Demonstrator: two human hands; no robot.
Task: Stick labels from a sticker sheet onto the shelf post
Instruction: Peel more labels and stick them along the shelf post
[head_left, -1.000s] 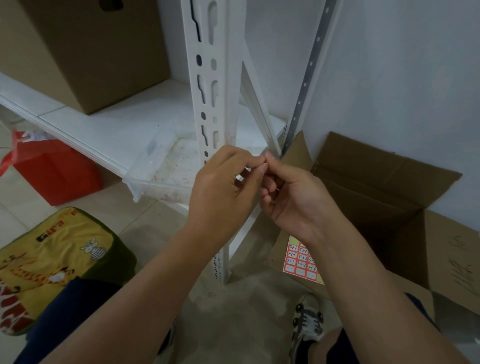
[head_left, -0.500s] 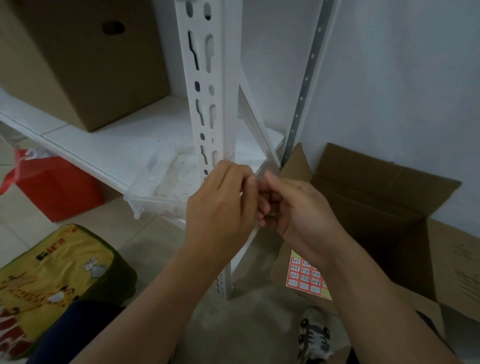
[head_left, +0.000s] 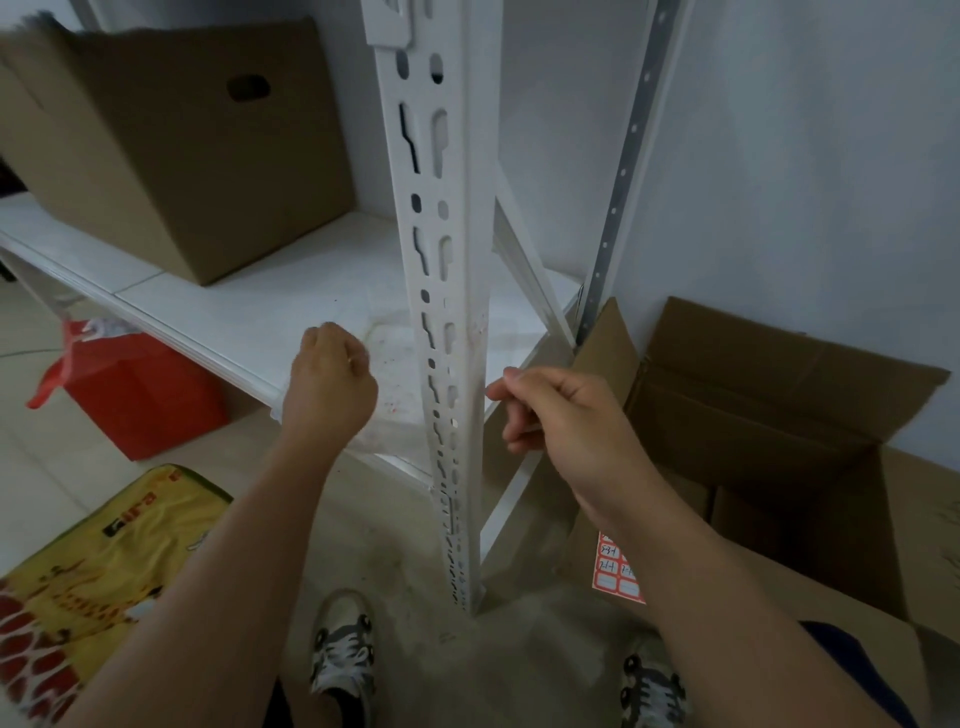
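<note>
Both hands are up at the white shelf post (head_left: 457, 322), one on each side. The left hand (head_left: 330, 382) hovers to the left of it, fingers curled in, with a small pale scrap at the fingertips that could be a label or its backing; too blurred to tell. The right hand (head_left: 558, 415) sits just right of the post's edge, thumb and forefinger pinched together close to the metal, though whether a label is between them cannot be made out. The sticker sheet (head_left: 615, 569) lies low on the right, on the flap of the open cardboard box (head_left: 779, 415), partly hidden by the right forearm. To land this well, pick a flat strip clear of the slots, lay one edge first, then smooth along.
</note>
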